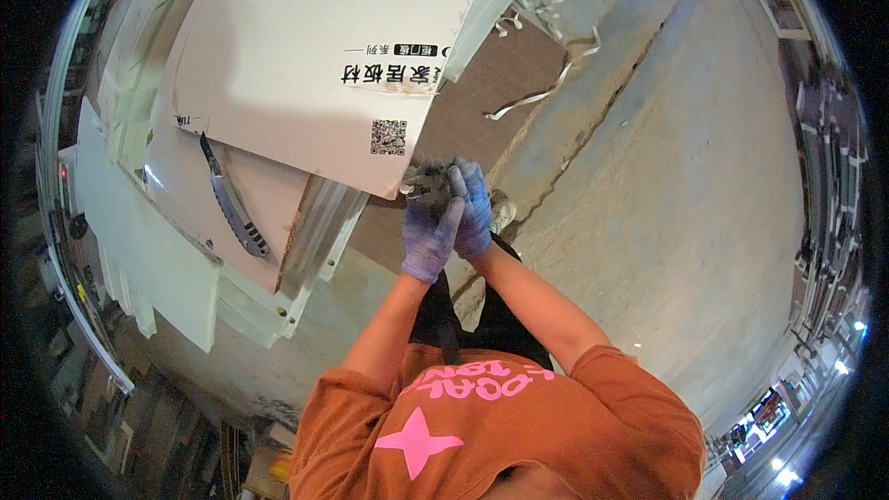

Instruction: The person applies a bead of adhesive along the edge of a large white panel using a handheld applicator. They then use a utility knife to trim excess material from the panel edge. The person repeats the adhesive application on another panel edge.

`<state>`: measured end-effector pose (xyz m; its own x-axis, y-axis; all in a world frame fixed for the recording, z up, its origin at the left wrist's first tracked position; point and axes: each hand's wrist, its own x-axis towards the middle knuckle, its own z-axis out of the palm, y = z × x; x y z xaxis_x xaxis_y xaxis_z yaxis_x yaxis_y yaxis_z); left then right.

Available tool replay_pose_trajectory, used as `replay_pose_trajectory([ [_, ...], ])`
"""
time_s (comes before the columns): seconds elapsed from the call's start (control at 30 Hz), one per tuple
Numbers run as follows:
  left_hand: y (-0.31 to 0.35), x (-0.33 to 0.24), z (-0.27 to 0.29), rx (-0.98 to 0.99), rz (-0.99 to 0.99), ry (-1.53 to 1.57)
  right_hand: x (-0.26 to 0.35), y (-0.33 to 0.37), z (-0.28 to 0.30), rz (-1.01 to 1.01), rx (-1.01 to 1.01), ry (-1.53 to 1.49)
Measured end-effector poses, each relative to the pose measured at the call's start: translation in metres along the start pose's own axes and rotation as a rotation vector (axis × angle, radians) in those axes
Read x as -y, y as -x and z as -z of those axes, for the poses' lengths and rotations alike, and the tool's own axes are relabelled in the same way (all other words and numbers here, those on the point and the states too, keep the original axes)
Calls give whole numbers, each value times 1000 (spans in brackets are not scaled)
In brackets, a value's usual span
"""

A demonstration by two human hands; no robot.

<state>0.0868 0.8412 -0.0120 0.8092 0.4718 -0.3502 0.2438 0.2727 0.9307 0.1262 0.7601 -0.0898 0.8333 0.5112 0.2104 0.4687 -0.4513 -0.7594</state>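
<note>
Both of my hands wear bluish-purple gloves with dark, dirty fingers. They are pressed together just off the near right corner of a large white printed sheet. My left hand and my right hand have their fingers curled in against each other. A small pale, shiny bit shows by the left fingers at the sheet's corner. What the hands hold, if anything, is hidden between them. A grey utility knife with a dark blade lies to the left on a pale board, apart from my hands.
White panels and frame pieces are stacked at the left, their edges jutting toward me. White strips curl over a brown board beyond my hands. Concrete floor with a long crack stretches right. Racked materials line the far right.
</note>
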Motion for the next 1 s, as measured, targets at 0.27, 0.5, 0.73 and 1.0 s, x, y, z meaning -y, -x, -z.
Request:
replay_pose_trajectory([
  [0.27,-12,4,8,48,-114,-59,-14,-23,-11,279,-163,143],
  [0.5,-19,18,9,26,-102,-16,-10,-37,-2,291,-211,156],
  [0.73,-16,24,12,6,-41,35,-10,-54,-2,227,-183,-49],
  [1.0,-17,26,10,-43,-84,63,-7,-61,-2,251,-180,26],
])
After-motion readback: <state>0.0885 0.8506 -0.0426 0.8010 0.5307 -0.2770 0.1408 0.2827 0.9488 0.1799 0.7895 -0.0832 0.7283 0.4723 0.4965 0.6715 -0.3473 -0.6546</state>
